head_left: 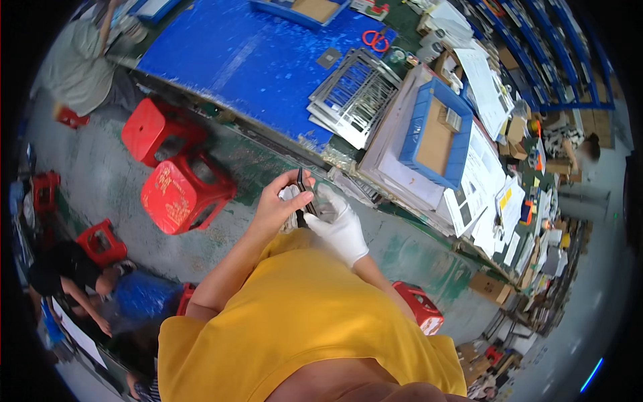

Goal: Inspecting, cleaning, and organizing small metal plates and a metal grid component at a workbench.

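Observation:
In front of my yellow shirt, my bare left hand (pixel 283 203) pinches a thin, dark, flat piece (pixel 302 182) between thumb and fingers. Its exact kind cannot be made out. Crumpled white cloth (pixel 290 193), maybe a glove, shows beside the left palm. My right hand (pixel 340 230) wears a white glove and curls round the lower right side of the same dark piece, its thumb at the bottom end. The gloved fingertips are partly blurred. Both hands are held above the floor, short of the table edge.
Ahead stands a blue-topped table (pixel 234 67) with a stack of metal frames (pixel 358 97), red-handled scissors (pixel 376 40) and a blue tray (pixel 408 144). Red stools (pixel 171 195) stand at left, another stool (pixel 420 309) at right. Other people sit at far left, lower left and far right.

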A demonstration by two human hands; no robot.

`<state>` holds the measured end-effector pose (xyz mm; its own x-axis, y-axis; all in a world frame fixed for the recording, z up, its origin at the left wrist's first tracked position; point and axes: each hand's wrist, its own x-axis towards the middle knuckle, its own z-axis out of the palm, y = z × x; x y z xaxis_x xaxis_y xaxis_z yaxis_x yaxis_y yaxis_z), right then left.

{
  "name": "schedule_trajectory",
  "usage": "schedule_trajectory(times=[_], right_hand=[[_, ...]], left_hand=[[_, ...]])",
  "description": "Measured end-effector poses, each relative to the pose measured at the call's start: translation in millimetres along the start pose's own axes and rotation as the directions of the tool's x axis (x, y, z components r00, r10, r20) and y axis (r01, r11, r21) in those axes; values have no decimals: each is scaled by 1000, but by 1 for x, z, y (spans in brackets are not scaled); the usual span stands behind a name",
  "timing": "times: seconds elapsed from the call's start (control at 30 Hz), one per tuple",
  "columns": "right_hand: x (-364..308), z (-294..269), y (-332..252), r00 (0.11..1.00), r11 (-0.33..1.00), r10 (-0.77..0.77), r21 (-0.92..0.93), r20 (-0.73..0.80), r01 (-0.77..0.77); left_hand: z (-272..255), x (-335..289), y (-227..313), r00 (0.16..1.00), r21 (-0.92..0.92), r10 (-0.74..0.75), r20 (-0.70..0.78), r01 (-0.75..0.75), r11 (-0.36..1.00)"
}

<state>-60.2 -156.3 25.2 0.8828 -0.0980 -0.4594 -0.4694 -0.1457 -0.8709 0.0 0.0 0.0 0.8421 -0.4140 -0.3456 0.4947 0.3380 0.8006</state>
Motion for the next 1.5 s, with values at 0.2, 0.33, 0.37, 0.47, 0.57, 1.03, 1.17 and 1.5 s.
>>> schedule_trajectory(times=[0.2, 0.33, 0.37, 0.47, 0.57, 1.03, 1.17, 1.5], right_hand=[[57, -44, -39, 923, 885, -376, -328, -86, 330], [83, -79, -58, 918, 875, -392, -331, -59, 353], [88, -86, -60, 917, 881, -390, -322, -80, 346], [93, -104, -69, 906, 872, -410, -338, -107, 355], [100, -121, -69, 909, 864, -397, -386, -125, 325], [146, -131, -39, 889, 971, -192, -211, -415, 111], [168, -112, -42, 959, 974, 70, 229, -275, -5], [251, -25, -131, 999, 901, -10, 433, -40, 26]], left_hand=[[28, 81, 18, 993, 74, 112, 21, -114, 991], [50, 117, 27, 997, 85, 69, 25, -71, 994], [55, 126, 29, 997, 98, 59, 42, -63, 993], [71, 144, 29, 999, 169, 48, 25, -52, 984], [86, 155, 28, 999, 112, -3, 35, -1, 994], [99, 203, 42, 981, 581, 64, 185, -161, 797], [75, 215, 60, 974, 588, 93, 206, -199, 784], [-30, 249, 154, 961, 437, 240, 135, -275, 856]])
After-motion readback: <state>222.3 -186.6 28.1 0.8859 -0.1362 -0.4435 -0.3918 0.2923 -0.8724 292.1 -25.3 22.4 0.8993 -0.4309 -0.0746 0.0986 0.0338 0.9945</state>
